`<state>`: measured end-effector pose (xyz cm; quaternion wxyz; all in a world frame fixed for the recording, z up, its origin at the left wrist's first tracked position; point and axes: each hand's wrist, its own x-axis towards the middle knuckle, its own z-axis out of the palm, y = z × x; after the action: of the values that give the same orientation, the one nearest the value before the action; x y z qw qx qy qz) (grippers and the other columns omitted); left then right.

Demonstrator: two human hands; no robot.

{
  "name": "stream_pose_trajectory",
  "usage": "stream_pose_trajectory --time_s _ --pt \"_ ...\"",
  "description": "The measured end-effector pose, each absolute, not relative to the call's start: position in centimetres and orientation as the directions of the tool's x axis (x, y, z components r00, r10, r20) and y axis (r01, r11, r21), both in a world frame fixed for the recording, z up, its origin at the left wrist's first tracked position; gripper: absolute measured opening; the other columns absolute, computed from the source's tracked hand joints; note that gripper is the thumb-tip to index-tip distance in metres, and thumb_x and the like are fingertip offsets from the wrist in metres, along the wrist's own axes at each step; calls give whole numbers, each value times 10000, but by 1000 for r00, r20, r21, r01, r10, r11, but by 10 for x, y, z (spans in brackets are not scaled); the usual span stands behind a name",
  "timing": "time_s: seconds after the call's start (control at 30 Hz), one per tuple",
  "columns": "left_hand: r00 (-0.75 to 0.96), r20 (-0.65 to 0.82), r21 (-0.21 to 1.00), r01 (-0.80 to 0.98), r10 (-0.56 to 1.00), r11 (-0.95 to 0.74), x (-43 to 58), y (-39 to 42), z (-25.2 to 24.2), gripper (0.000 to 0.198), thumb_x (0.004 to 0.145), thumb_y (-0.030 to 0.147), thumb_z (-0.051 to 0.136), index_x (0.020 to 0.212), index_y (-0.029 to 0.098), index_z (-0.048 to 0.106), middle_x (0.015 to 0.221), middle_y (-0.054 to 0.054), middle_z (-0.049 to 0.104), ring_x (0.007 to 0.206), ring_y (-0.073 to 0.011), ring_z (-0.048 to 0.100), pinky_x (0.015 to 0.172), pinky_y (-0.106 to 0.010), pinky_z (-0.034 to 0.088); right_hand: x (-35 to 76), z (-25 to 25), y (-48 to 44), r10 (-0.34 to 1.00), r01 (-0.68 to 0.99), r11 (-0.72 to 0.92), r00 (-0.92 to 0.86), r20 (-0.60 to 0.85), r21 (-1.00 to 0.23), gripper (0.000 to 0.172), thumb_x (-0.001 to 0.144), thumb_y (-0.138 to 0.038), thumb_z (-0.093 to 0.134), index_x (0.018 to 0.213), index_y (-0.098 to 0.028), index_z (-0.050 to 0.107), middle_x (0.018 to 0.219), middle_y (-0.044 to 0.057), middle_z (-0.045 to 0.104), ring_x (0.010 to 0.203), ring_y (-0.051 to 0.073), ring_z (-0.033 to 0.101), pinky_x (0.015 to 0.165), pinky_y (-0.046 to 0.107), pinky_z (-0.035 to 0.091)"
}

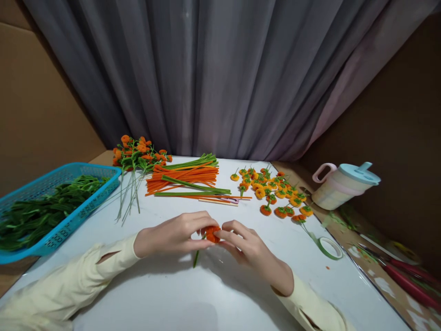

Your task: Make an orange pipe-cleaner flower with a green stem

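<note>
Between my two hands, above the white table's near part, is an orange pipe-cleaner flower (212,234) with a short green stem (196,259) pointing down. My left hand (186,231) is closed round the flower's left side, fingertips above and thumb below. From the right, my right hand (245,243) pinches the petals with its fingers pressed against the orange fuzz. Beyond my hands lies a stack of orange pipe cleaners (186,178), with green pipe cleaners (193,193) over and behind it. To the right are several yellow and orange flower heads (280,193) with green backs.
A blue basket (81,216) of green leaves stands at left, near a bunch of finished orange flowers (138,154). At right are a roll of green tape (330,248), a lidded cup (341,186) and red-handled pliers (409,282). A grey curtain (213,82) hangs behind.
</note>
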<state>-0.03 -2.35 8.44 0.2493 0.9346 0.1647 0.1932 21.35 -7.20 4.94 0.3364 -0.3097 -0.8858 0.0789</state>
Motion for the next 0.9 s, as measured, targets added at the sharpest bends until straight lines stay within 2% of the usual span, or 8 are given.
stream_pose_trajectory --time_s 0.1,0.27,0.37,0.47,0.53,0.7,0.9 --pt "913 212 512 200 348 -835 0 -24 84 244 888 282 470 1073 135 533 938 -85 586 831 -154 548 733 -253 436 213 50 -73 626 449 776 -637 450 -444 201 918 -132 414 1078 -198 515 919 65 546 774 127 550 660 223 463" --pt "940 147 501 197 308 -842 0 -25 85 261 902 330 435 1037 138 548 861 -66 568 745 -141 527 671 -239 414 212 52 -76 629 418 756 -677 381 -504 172 916 -114 383 1001 -186 514 904 67 542 760 130 541 661 227 457" --pt "936 124 537 216 330 -815 0 -22 86 279 890 359 459 1051 146 536 903 -69 572 797 -148 534 718 -245 418 211 51 -76 640 391 742 -654 402 -545 161 907 -102 391 980 -188 506 905 68 557 784 139 548 683 241 463" --pt "907 119 593 261 403 -761 1 -19 86 394 815 416 570 1109 162 501 1044 -85 570 971 -187 520 838 -279 404 210 50 -74 665 349 726 -575 476 -593 128 896 -111 433 966 -190 504 875 62 572 790 146 553 687 255 468" --pt "893 103 639 278 438 -717 2 -17 85 444 791 429 597 1143 180 487 1108 -82 570 1023 -195 514 866 -282 393 209 50 -74 681 332 718 -517 518 -612 93 893 -131 454 937 -189 512 843 56 574 766 144 557 661 254 475" --pt "866 94 661 314 490 -681 6 -22 78 336 826 417 556 1071 187 547 986 -36 639 870 -161 561 783 -250 394 206 52 -74 743 320 652 -453 493 -688 29 868 -178 511 879 -187 536 816 38 578 719 120 564 597 211 504" --pt "826 149 658 328 544 -677 10 -30 70 321 801 433 587 972 162 562 865 -25 624 790 -145 563 732 -234 394 204 49 -74 768 299 616 -435 470 -729 29 842 -206 554 845 -180 540 794 30 575 707 107 564 570 181 523"
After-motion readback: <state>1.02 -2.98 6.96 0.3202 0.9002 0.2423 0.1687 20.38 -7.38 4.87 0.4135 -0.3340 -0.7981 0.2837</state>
